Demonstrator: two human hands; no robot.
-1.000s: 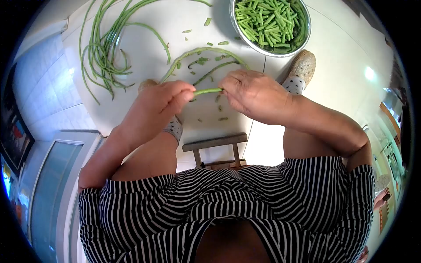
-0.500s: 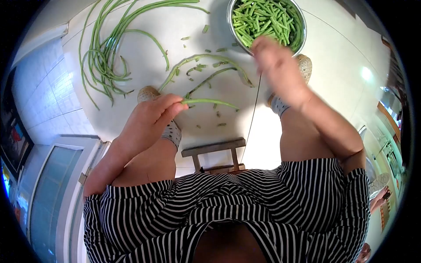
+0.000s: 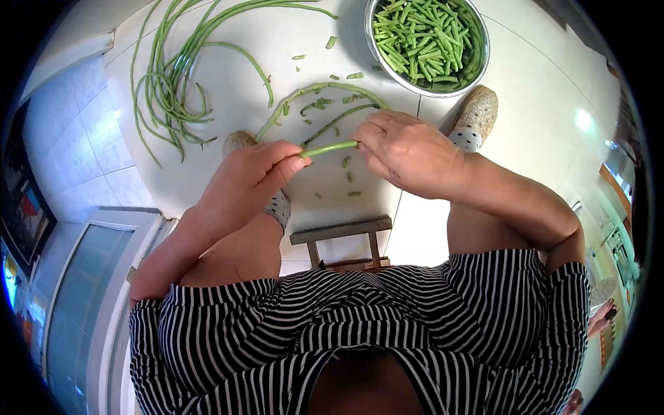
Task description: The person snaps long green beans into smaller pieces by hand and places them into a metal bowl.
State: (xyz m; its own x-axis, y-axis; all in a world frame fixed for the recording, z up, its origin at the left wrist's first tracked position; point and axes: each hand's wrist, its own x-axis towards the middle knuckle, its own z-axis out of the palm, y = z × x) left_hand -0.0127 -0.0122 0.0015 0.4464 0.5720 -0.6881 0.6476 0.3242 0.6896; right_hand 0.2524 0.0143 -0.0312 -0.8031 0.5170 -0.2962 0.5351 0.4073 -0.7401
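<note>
A short length of long bean (image 3: 330, 149) is stretched between my two hands, over the floor in front of me. My left hand (image 3: 252, 176) pinches one end between thumb and fingers. At the other end, the fingers of my right hand (image 3: 408, 152) are closed on the bean; its tip is hidden in them. Just beyond my hands, a longer, paler bean (image 3: 304, 90) lies curved on the floor, with a darker bean (image 3: 339, 123) inside its curve. Small bean scraps (image 3: 321, 102) are scattered around them.
A steel bowl (image 3: 371, 52) full of cut bean pieces (image 3: 422, 41) stands at the back right, near my right shoe (image 3: 476, 114). A tangle of whole long beans (image 3: 169, 83) lies at the back left. A small wooden stool (image 3: 341, 232) shows between my legs.
My right hand has come back from the bowl, down and left, and now grips the free end of the bean. My left hand has kept its hold. The view has shifted slightly.
</note>
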